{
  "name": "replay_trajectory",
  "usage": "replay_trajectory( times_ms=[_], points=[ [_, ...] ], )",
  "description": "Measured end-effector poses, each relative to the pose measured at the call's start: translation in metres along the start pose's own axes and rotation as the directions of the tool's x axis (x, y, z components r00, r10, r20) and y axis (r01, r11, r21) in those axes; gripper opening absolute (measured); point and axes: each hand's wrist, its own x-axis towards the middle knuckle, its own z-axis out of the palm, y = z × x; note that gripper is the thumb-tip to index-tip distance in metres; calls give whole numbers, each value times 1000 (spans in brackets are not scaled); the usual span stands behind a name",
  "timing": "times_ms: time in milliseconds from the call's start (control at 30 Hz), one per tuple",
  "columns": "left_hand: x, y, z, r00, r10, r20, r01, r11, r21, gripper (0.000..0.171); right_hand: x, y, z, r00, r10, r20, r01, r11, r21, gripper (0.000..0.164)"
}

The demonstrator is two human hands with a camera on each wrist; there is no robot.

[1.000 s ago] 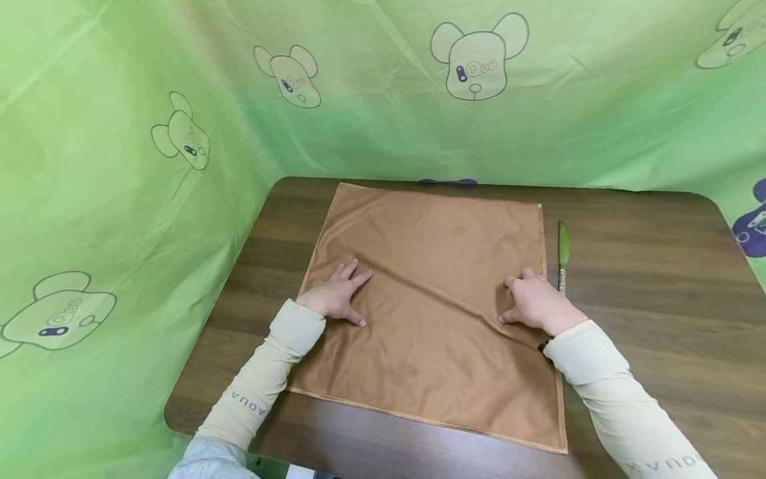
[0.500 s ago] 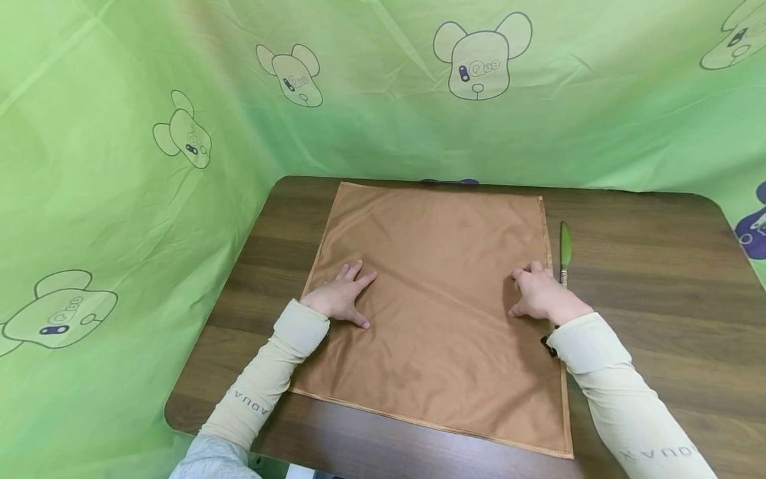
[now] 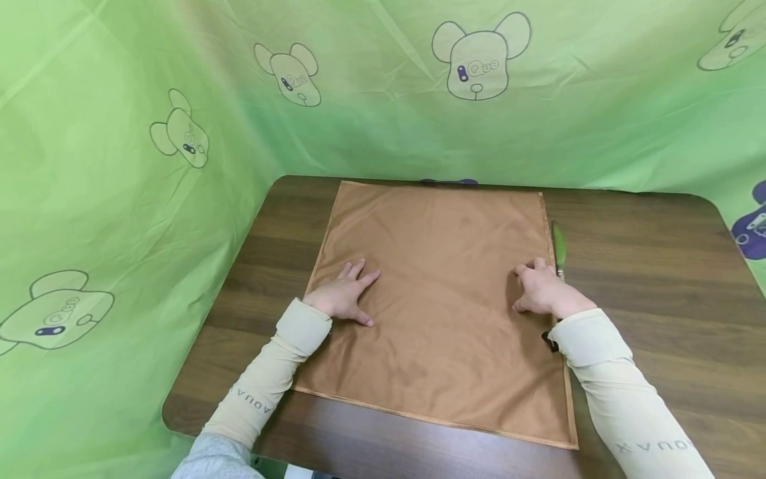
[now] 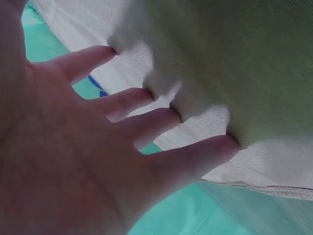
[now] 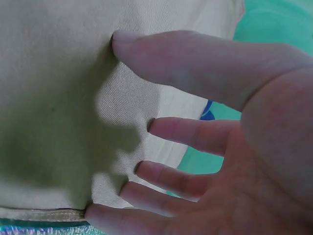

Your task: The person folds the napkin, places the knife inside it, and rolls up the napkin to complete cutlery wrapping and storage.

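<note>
A brown square cloth [image 3: 437, 299] with a stitched hem lies spread flat on the wooden table. On its left part rests my left hand [image 3: 342, 296], fingers spread. The left wrist view shows these fingertips [image 4: 230, 142] pressing the fabric. Near the cloth's right edge, my right hand [image 3: 543, 291] touches the fabric with its fingertips, the fingers slightly bent and set apart from the thumb [image 5: 171, 54]. A knife [image 3: 559, 246] with a green-looking blade lies along that right edge, its handle mostly hidden behind my right hand. Faint wrinkles run through the near half of the cloth.
The wooden table [image 3: 658, 279] extends to the right beyond the knife. Green curtains [image 3: 371, 126] printed with bear faces hang behind it and at the left. The near hem of the cloth lies close to the table's front edge.
The cloth's diagonal crease has smoothed out, and its right edge has shifted right, closer to the knife. My right hand has moved slightly right and away from me; my left hand has barely moved.
</note>
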Motion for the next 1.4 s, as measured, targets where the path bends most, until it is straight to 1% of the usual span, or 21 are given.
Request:
replay_trajectory(
  times_ms=[133, 233, 300, 433, 600, 733, 967, 1100, 1400],
  points=[
    [-1, -4, 0, 1000, 22, -13, -22, 1000, -4, 104, -2, -2, 2, 1000, -12, -9, 12, 999, -41, 64],
    [-2, -9, -1, 998, 39, -48, -39, 999, 11, 102, -6, -6, 4, 999, -23, -27, 21, 997, -73, 61],
    [-2, -13, -2, 996, 42, -77, -40, 999, 25, 101, -9, -10, 7, 999, -21, -31, 18, 997, -74, 58],
    [-2, -22, -2, 993, 34, -111, -31, 999, 30, 100, -11, -19, 12, 1000, -6, -3, 6, 998, -60, 61],
    [-4, -29, 0, 994, 10, -113, -10, 1000, 2, 102, -9, -27, 16, 1000, 1, 17, 0, 1000, -28, 75],
    [-4, -31, -1, 994, -3, -112, 3, 1000, -4, 103, -6, -27, 16, 1000, 9, 28, -8, 1000, -19, 79],
    [-1, -32, -4, 996, -16, -89, 15, 1000, -14, 104, 0, -25, 13, 999, 13, 49, -13, 1000, -10, 79],
    [2, -33, -5, 996, -14, -87, 13, 1000, -16, 104, 2, -24, 12, 999, 11, 41, -11, 1000, -5, 78],
    [6, -36, -8, 995, -22, -95, 20, 1000, -20, 104, 5, -25, 11, 998, 17, 53, -17, 1000, 6, 81]
  ],
)
